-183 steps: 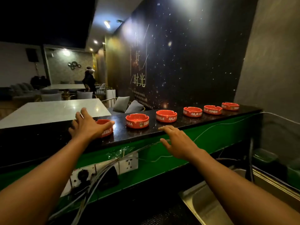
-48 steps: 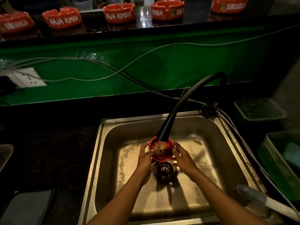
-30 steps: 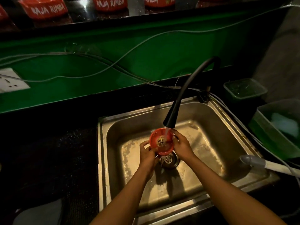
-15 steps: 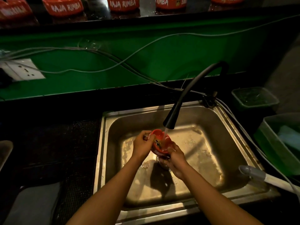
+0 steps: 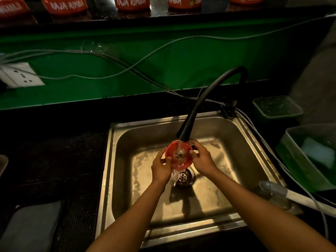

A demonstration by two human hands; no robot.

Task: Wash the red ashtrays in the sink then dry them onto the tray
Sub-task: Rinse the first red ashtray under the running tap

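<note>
Your left hand (image 5: 161, 168) and right hand (image 5: 201, 158) both grip the red ashtray (image 5: 179, 157) over the sink (image 5: 127, 139), right under the black faucet (image 5: 185, 130); water runs into its bowl and spills toward the drain (image 5: 183, 177). More ashtrays (image 5: 131, 3) line the counter (image 5: 163, 14) above.

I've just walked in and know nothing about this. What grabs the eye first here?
A bright red ashtray in the middle of the steel sink, held between the left hand and right hand above the drain. Water runs onto it from the black tap arching in from the back right. Along the top edge, more red ashtrays line a dark ledge above a green wall.
</note>
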